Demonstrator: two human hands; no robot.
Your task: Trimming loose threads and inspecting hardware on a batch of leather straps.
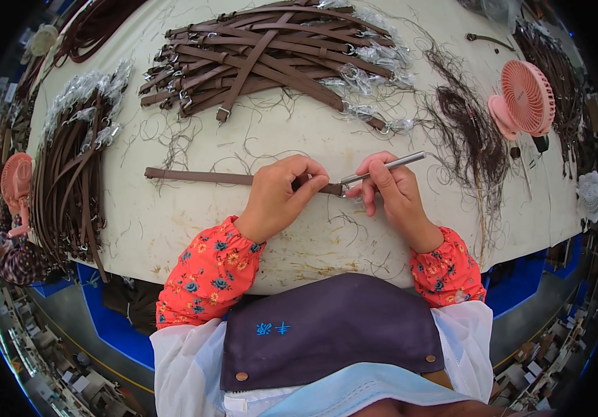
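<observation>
While the left hand (281, 193) pinches a brown leather-look strap (198, 176), apparently steadying its end, the right hand (395, 196) grips a pen-like metal tool (408, 160) there; piled straps (271, 62) lie beyond.

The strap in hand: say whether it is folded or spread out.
Spread out: the brown strap runs straight across the table to the left hand, no fold showing. The part behind that hand is hidden.
</observation>
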